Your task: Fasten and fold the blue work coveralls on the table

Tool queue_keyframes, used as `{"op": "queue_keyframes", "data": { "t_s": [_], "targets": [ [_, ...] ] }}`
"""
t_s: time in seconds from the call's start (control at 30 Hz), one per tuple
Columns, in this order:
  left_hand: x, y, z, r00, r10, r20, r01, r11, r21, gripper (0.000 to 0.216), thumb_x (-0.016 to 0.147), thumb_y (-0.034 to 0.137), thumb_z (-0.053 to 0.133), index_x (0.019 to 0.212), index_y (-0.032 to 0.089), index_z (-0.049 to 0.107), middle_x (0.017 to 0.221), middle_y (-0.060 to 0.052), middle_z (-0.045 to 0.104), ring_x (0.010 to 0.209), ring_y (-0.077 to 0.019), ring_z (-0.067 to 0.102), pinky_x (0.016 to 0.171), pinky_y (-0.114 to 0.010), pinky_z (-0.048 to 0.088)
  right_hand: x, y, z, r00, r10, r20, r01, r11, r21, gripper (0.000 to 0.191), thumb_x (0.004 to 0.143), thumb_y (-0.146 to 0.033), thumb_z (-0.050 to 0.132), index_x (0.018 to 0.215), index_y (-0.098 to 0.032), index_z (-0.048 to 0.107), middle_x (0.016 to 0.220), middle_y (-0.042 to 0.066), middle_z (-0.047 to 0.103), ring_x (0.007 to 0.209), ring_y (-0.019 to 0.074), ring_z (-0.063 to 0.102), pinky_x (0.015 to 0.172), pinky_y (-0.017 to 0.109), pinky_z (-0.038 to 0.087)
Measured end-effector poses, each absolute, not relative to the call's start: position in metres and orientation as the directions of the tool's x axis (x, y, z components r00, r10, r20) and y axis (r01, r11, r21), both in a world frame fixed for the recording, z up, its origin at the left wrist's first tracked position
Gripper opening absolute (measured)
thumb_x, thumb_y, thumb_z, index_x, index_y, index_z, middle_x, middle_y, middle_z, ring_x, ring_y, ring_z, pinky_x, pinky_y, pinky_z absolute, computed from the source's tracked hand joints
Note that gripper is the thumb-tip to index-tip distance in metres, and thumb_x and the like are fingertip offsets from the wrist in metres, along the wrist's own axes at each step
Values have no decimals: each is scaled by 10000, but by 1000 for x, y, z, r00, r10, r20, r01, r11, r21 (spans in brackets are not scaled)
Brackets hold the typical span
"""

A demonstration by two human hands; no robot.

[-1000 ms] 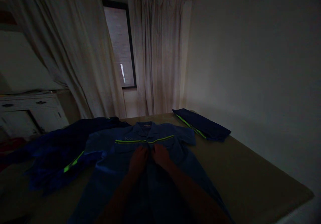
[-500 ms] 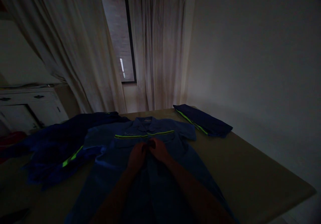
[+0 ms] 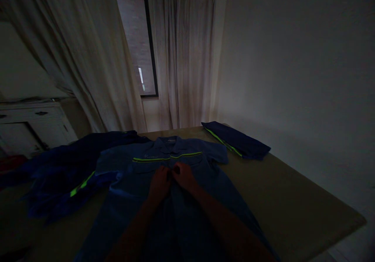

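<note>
A blue short-sleeved work shirt (image 3: 190, 211) lies face up on the table, its collar pointing away from me. A thin yellow-green stripe runs across its chest. My left hand (image 3: 160, 180) and my right hand (image 3: 182, 175) meet at the front opening, just below the stripe. Both are closed, pinching the shirt's front edges between thumb and fingers. Any button under the fingertips is too dark and small to make out.
The table (image 3: 287, 199) stretches to the right beside a pale wall. A folded dark blue garment (image 3: 237, 140) with a yellow-green stripe lies at the far right. On the left is a heap of dark blue clothes (image 3: 64, 176). Behind stand a white cabinet (image 3: 43, 125) and curtains (image 3: 187, 58).
My hands stay at the same spot on the shirt front, the fingers shifting slightly. The whole view has moved a little.
</note>
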State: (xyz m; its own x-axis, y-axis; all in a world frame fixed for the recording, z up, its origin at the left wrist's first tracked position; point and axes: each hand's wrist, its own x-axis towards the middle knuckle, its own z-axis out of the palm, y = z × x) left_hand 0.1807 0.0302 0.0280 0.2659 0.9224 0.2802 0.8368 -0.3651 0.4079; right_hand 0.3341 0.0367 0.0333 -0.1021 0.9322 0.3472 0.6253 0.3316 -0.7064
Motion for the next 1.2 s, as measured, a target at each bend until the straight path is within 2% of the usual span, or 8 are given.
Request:
{"op": "queue_keyframes", "data": {
  "t_s": [0.3,0.5,0.6,0.73,0.83,0.93,1.0,1.2],
  "targets": [
    [180,33,32,188,954,236,817,-285,501,101,928,239,586,887,180,656,953,-75,669,929,-222,625,814,-312,427,331,26,39,-149,914,377,749,353,-560,100,923,-201,591,979,-183,672,963,62,704,867,190,632,771,279,429],
    [178,30,32,160,951,266,732,-295,614,112,958,223,524,969,198,633,968,-46,707,893,-180,661,790,-277,455,330,24,44,-132,928,349,792,310,-526,126,983,-238,540,974,-198,659,989,74,713,892,213,651,772,293,431],
    [177,30,32,149,946,287,691,-308,654,123,958,269,531,965,203,635,961,-45,723,866,-181,680,764,-273,477,331,27,40,-99,934,343,769,291,-570,180,1006,-323,539,929,-200,646,902,75,710,831,217,652,729,297,430],
    [177,31,30,156,938,310,649,-334,683,154,920,278,566,990,205,683,1004,-57,748,919,-204,699,826,-305,505,335,34,34,-65,918,390,648,336,-683,231,1015,-359,533,901,-192,645,809,48,698,752,187,641,686,280,426],
    [176,33,27,120,938,324,647,-322,691,201,902,247,549,1025,198,700,1047,-80,752,973,-229,698,885,-345,505,338,38,32,-105,912,396,550,385,-741,92,904,-276,675,901,-184,670,813,22,707,753,170,639,676,255,429],
    [175,34,26,73,938,340,643,-305,703,221,898,254,533,1033,186,695,1081,-101,745,1007,-247,691,918,-372,499,338,39,31,-111,916,385,533,382,-755,60,810,-193,723,857,-183,687,777,6,701,725,165,629,664,250,421],
    [175,34,27,65,934,350,631,-310,711,219,905,292,532,1023,190,686,1063,-96,746,987,-245,693,903,-369,504,338,40,30,-61,919,390,546,358,-758,22,837,-196,681,851,-179,685,773,15,697,720,170,624,668,262,419],
    [176,31,31,66,922,382,593,-344,728,228,911,391,513,957,215,651,971,-70,742,902,-240,700,822,-356,517,338,41,30,62,900,430,475,353,-806,135,916,-290,609,884,-185,687,798,16,690,758,175,635,703,271,440]
  ]
}}
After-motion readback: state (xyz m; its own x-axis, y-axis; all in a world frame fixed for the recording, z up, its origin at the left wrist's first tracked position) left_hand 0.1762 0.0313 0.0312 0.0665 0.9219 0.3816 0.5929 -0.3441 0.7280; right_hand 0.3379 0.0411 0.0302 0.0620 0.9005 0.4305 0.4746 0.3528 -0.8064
